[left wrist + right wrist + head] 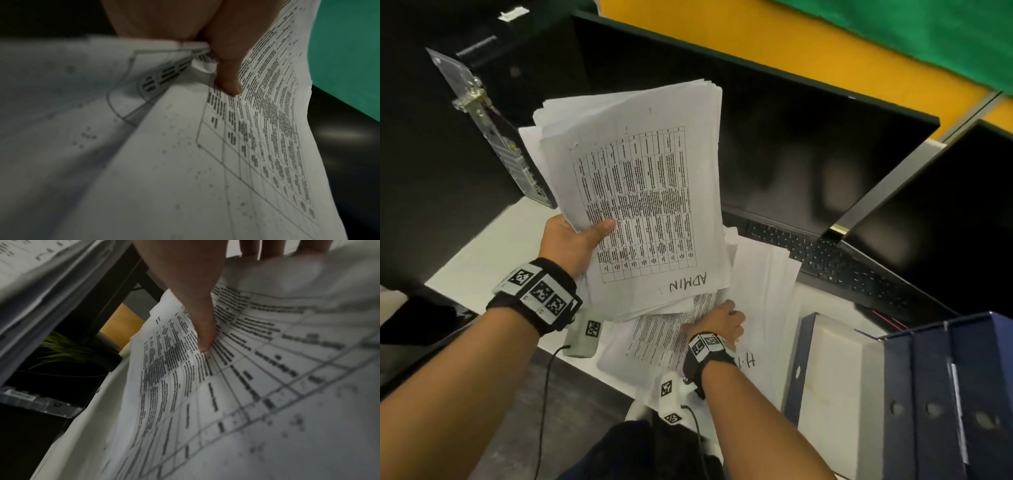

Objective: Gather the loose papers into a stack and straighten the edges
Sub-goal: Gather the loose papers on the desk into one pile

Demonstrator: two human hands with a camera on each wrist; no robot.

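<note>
Roughly halfway: the left hand (pixel 571 240) has its grip pinched on the gathered stack (pixel 640 192), edges uneven, raised at 12 o'clock, while the right hand (pixel 719 320) clasps loose sheets (pixel 654 337) lying on the bench (pixel 493 246) at 6 o'clock

The stack of papers (pixel 640 192) is thin matt white paper, printed with black tables and slightly crumpled at the edges — the loose sheets (pixel 763 291) under it look the same. The counter (pixel 493 250) is smooth, matt white. The monitors (pixel 808 150) have glossy black screens. The binders (pixel 941 394) have a dull dark-blue cover — the keyboard (pixel 835 260) is matt black plastic.
</note>
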